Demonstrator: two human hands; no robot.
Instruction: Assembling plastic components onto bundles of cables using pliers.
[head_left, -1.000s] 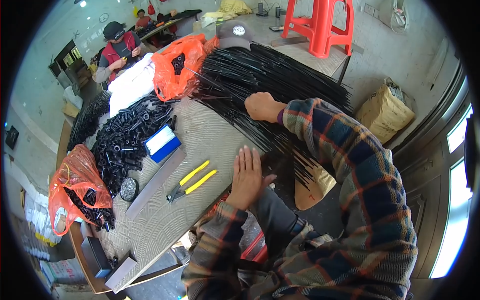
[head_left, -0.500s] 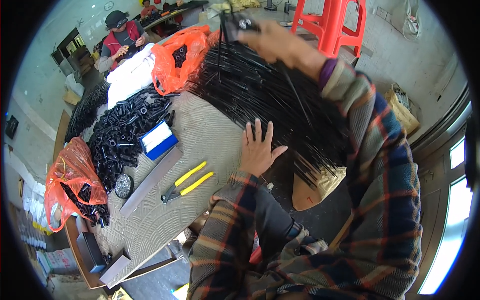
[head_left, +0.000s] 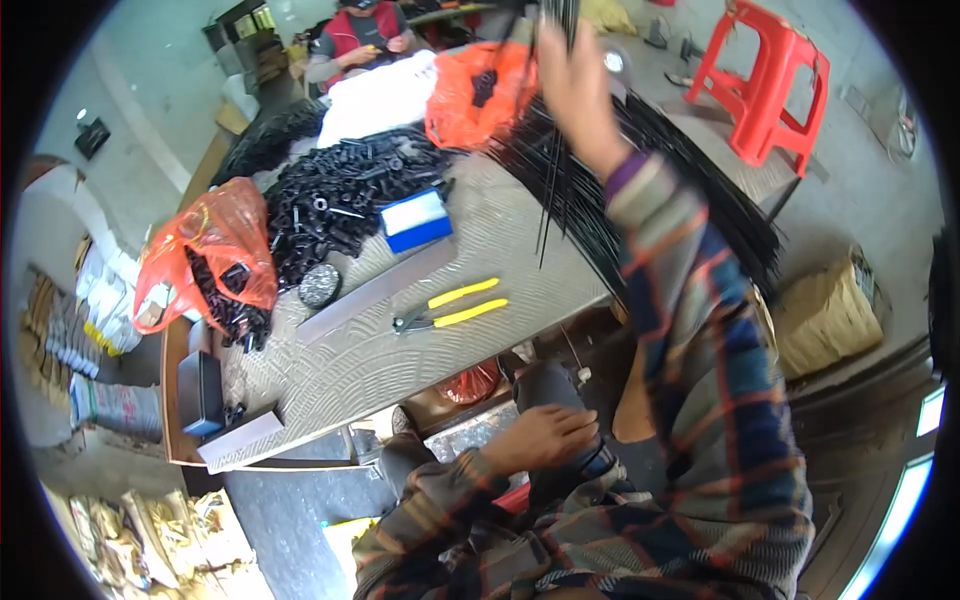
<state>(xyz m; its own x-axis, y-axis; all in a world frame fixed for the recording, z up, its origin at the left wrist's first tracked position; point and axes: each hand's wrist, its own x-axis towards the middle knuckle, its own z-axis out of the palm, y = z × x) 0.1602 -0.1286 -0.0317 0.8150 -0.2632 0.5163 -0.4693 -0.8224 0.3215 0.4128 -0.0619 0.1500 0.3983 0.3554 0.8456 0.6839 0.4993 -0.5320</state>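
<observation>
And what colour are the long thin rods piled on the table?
The rods are black, clearest in the head view.

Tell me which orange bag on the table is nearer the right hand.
The rear orange bag, beside the white bundle. The left orange bag, by the table's left edge, is much farther from the right hand.

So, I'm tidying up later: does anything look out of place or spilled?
The stool stands on the table, an odd spot for a seat. Black parts also lie loose just outside the left bag, as if spilled.
</observation>
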